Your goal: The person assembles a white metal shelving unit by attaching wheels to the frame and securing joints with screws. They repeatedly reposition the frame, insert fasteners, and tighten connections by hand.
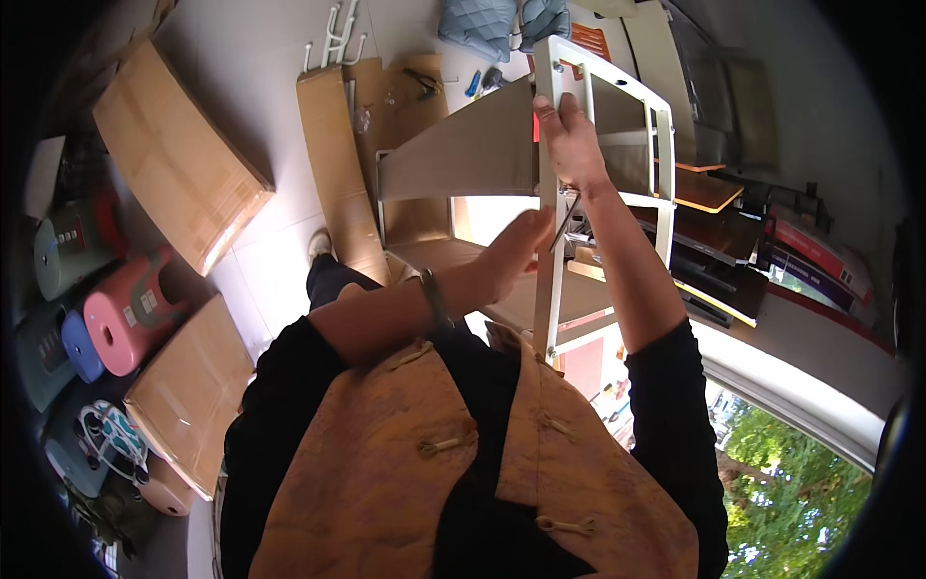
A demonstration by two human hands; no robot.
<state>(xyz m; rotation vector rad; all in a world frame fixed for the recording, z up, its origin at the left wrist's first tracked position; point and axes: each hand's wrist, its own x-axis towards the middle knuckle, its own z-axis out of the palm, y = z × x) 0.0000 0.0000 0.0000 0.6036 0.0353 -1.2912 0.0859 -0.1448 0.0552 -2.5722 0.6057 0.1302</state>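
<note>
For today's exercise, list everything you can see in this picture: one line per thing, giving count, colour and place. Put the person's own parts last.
Shelf frame: one, white metal, upright at centre, gripped.
Shelf board: one, grey-brown, fixed in the frame, left of its near post.
Small tool: one, dark metal, at the near post; kind unclear.
Cardboard boxes: two large flat ones, brown, on the floor at left.
Cardboard sheets: brown, spread under the frame.
Stools: several, pink, blue and green, far left.
Cushion: one, blue-grey, top edge.
Boards: several, dark and wood-coloured, stacked at right.
Left hand: one, at the tool by the post.
Right hand: one, gripping the frame's post.
</note>
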